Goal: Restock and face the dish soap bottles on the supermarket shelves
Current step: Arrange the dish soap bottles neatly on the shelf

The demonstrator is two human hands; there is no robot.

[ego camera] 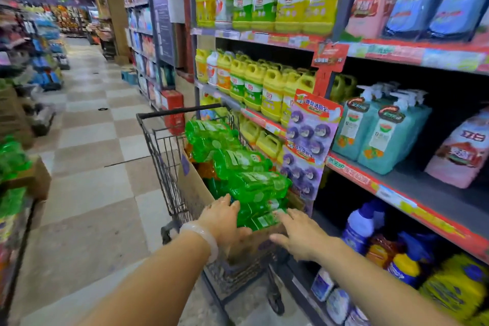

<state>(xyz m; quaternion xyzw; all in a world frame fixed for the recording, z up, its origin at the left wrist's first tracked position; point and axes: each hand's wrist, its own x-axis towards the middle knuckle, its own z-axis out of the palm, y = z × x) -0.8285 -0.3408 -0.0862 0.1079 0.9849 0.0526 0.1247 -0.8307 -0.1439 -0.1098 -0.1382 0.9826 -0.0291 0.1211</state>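
Both bare forearms reach forward. The left hand (225,219), a pale bangle (201,238) behind it on the wrist, lies palm down with fingers relaxed. The right hand (299,233) is spread flat, fingers straight.

- Wire shopping cart (161,151) parked in the aisle, right side up against the shelving (370,61).
- Cardboard box (195,188) sits in the cart, piled with green dish soap bottles (238,164) lying on their sides.
- Left hand (225,219), pale bangle (203,235) on the wrist, fingers spread on the near-left end of the pile, palm over the box's near edge.
- Right hand (299,233) flat, fingers straight, fingertips touching the near-right bottles.
- Shelves: yellow jugs (277,0) top and middle left; teal pump bottles (381,127) and pink refill pouches (460,151) middle right; blue bottles (362,225) on the bottom.
- Purple hanging card strip (309,140) on the shelf upright, beside the cart.
- Checkered floor (92,140) runs down the aisle.
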